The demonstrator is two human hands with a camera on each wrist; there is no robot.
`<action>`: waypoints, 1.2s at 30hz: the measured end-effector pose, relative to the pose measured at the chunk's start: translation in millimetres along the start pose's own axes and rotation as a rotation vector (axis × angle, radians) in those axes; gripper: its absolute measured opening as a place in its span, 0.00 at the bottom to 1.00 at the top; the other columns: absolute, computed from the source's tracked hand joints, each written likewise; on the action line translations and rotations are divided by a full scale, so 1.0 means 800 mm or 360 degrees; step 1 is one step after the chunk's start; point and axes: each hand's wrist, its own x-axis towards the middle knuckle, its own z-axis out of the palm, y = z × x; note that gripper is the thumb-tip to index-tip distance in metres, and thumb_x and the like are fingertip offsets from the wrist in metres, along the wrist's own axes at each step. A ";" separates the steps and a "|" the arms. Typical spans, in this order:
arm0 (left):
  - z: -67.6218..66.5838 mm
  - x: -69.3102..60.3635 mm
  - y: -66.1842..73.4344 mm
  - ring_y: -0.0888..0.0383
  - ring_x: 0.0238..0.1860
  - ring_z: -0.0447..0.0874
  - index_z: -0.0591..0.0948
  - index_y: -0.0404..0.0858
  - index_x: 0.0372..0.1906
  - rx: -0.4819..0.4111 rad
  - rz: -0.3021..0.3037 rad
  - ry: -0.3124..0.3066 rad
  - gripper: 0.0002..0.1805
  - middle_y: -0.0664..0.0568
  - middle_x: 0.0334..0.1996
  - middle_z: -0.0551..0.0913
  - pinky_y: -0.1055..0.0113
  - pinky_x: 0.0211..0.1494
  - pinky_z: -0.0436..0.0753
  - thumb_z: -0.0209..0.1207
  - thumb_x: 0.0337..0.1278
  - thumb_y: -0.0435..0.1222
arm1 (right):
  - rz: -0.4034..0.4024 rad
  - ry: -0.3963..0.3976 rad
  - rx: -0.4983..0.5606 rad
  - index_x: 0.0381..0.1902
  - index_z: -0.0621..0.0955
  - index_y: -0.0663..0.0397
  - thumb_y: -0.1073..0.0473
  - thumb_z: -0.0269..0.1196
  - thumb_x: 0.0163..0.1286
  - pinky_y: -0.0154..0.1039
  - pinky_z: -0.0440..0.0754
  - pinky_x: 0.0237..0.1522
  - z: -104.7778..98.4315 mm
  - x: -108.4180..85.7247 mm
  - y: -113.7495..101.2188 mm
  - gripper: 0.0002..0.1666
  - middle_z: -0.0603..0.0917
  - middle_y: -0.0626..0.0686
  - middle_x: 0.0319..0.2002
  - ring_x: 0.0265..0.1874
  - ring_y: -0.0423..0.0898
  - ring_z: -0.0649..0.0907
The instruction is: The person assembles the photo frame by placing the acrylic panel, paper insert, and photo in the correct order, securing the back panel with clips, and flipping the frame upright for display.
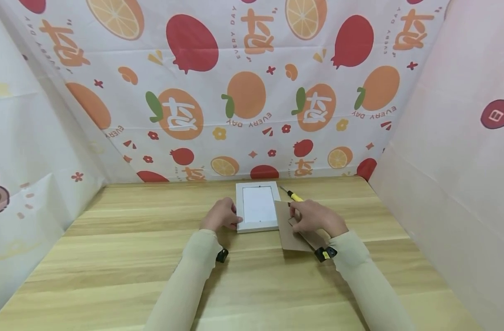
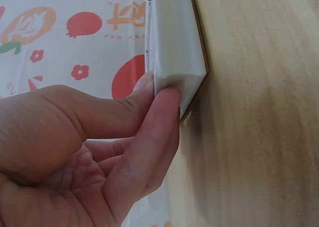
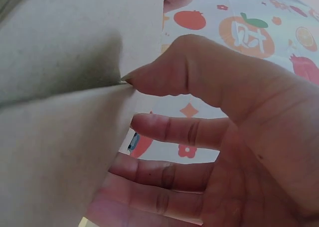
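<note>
Left hand (image 1: 223, 215): I pinch the white frame (image 1: 258, 226) by its near left corner, thumb on the upper face and fingers against the side, the frame lying on the wood-grain table (image 1: 256, 285) with a pale panel (image 1: 259, 204) inside its border. Right hand (image 1: 316, 216): I pinch a brown board (image 1: 291, 239), tilted at the frame's right side, thumb at a crease or flap edge on its face, fingers at its far edge; whether board and frame touch, cannot tell. Yellow-handled screwdriver (image 1: 295, 197) just beyond my right hand, tip near the frame's far right corner, handle partly hidden.
</note>
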 end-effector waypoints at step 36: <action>0.000 0.003 -0.006 0.56 0.28 0.86 0.78 0.29 0.41 -0.0018 0.0023 -0.0011 0.14 0.42 0.33 0.84 0.67 0.38 0.81 0.71 0.60 0.32 | -0.0034 0.0105 -0.0059 0.46 0.80 0.50 0.58 0.71 0.62 0.33 0.71 0.26 0.013 0.013 -0.016 0.16 0.78 0.48 0.26 0.24 0.42 0.76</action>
